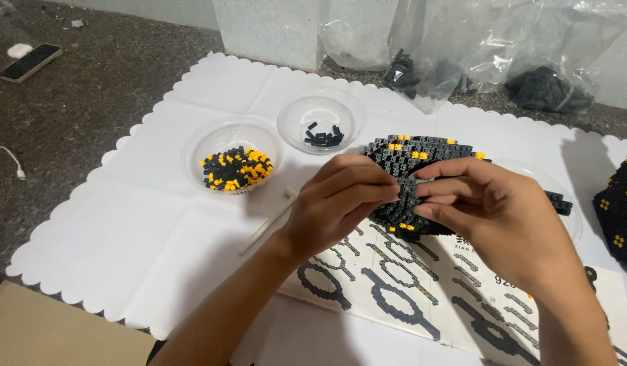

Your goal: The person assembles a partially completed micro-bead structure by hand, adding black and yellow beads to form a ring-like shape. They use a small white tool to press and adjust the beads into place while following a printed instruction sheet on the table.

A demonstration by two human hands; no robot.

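Black-and-yellow brick model (422, 159) | pinched between left hand (337, 203) and right hand (493, 217), fingertips closed | held above sheet's far-right corner, equally near both.

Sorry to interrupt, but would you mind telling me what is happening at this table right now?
A person is holding a black small-brick model with yellow spots in both hands. The left hand and right hand pinch its front face over a printed instruction sheet. On the white scalloped paper mat stand a clear plastic bowl of black and yellow bricks and a clear plastic bowl of black bricks. A thin white stick lies beside the left wrist.
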